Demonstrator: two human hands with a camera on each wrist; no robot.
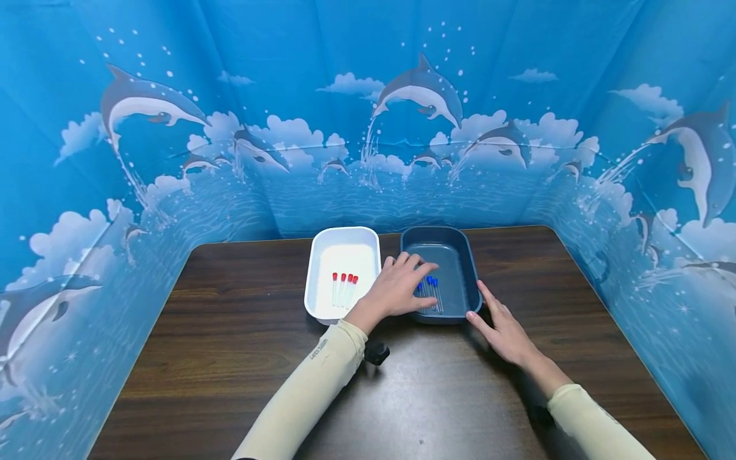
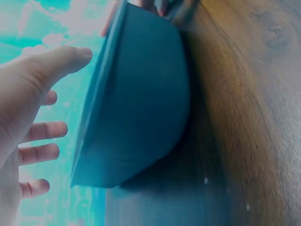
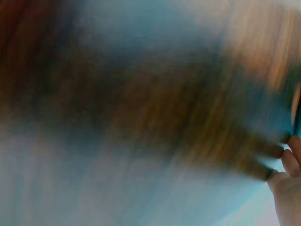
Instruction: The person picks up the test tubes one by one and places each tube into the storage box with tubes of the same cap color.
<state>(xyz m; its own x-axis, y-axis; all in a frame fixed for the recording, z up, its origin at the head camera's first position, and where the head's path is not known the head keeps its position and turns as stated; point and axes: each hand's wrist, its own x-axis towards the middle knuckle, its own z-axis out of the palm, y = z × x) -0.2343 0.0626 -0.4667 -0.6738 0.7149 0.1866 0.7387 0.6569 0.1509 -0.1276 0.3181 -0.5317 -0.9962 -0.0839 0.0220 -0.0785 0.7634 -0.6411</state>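
My left hand (image 1: 399, 285) reaches over the left edge of a dark blue-grey tray (image 1: 452, 255), fingers spread and nothing between them. Just beyond its thumb, clear tubes with blue caps (image 1: 435, 282) lie inside that tray, some of them hidden behind the hand. In the left wrist view the thumb and fingers stand apart beside the tray's outer wall (image 2: 146, 94). At the tray's front right corner, my right hand (image 1: 507, 333) rests its extended fingers along the outside. The right wrist view is badly blurred, with part of that hand (image 3: 287, 188) at its right edge.
To the left stands a white tray (image 1: 326, 251) holding several clear tubes with red caps (image 1: 343, 277). Both trays sit near the back edge of a dark wooden table (image 1: 230, 332). A blue dolphin-print curtain (image 1: 299, 76) hangs behind and at the sides. A small black object (image 1: 377, 353) shows by my left wrist.
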